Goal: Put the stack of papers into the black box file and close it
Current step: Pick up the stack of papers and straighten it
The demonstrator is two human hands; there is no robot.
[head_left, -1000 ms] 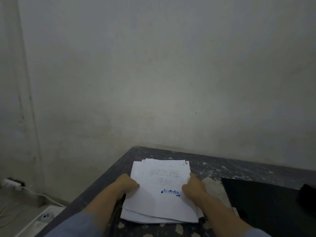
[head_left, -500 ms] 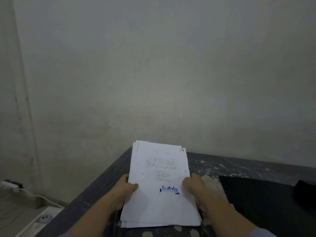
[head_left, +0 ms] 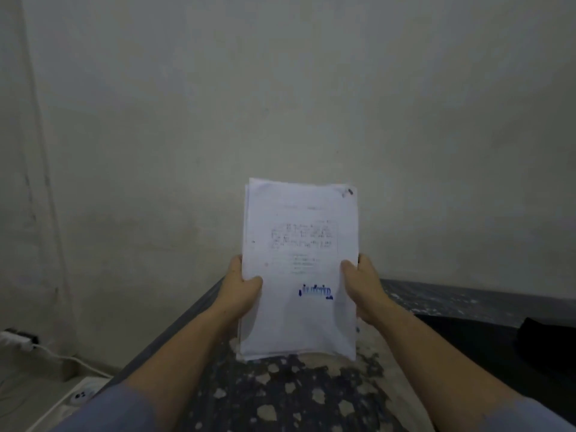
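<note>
**A:** Where is the stack of papers (head_left: 299,269)?

**B:** Held upright between both hands, raised in front of the wall (head_left: 280,88). The left hand (head_left: 241,288) grips its left long edge, thumb across the front sheet. The right hand (head_left: 363,288) clamps the right long edge the same way, thumb on the front, fingers hidden behind.

**A:** How do the edges sit?

**B:** The bottom edge is low over the mottled tabletop (head_left: 296,397), just below the hands; whether it touches the surface I cannot tell. The sheets are not squared: a few edges step out along the left side and at the bottom. The top right corner carries a small dark mark, perhaps a staple or clip, too blurred to say.

**A:** And room to move?

**B:** Bare tabletop lies under and toward the person from the hands. The table's left edge runs just outside the left forearm, with the floor, a white cable (head_left: 62,358) and a white power strip (head_left: 81,395) beyond it. To the right of the right hand lies the black box file (head_left: 473,347), flat and dark, well apart from the papers. A second black shape (head_left: 548,341) sits at its far right; I cannot tell what it is.

**A:** Any writing?

**B:** A blue ink stamp beside the right thumb, seemingly "REJECTED", though smeared. Above it, a boxed block of print, unreadable.
</note>
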